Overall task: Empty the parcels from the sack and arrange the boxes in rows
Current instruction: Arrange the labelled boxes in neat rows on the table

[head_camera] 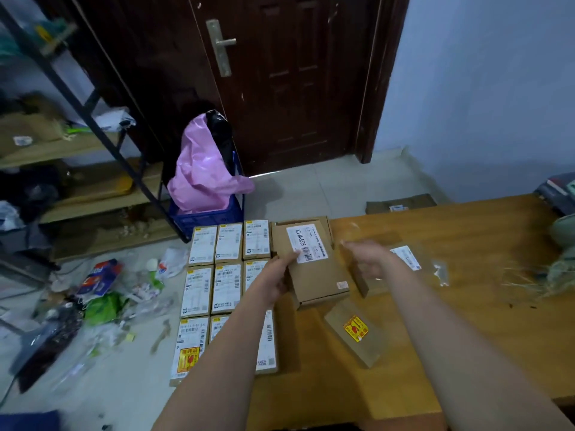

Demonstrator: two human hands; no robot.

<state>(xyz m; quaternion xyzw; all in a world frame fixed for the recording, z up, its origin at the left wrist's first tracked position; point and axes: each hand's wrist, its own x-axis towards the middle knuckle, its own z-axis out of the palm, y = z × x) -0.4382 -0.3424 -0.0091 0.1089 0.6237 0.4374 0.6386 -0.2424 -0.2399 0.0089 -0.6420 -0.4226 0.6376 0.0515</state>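
Several small boxes with white labels (228,287) lie in three rows at the left end of the wooden table (473,225). My left hand (278,279) grips the left edge of a larger brown box (314,275) with a white barcode label, beside the rows. My right hand (370,258) is motion-blurred over another brown box (404,259) with a white label; whether it holds that box is unclear. A brown box with a yellow-red sticker (354,332) lies loose nearer to me. The frayed woven sack (561,262) sits at the table's right edge.
A blue crate (205,219) with a pink plastic bag stands on the floor beyond the table's left end. Wrappers and litter (99,293) cover the floor at left, beside a metal shelf rack (93,126). A flat cardboard piece (401,206) lies before the brown door.
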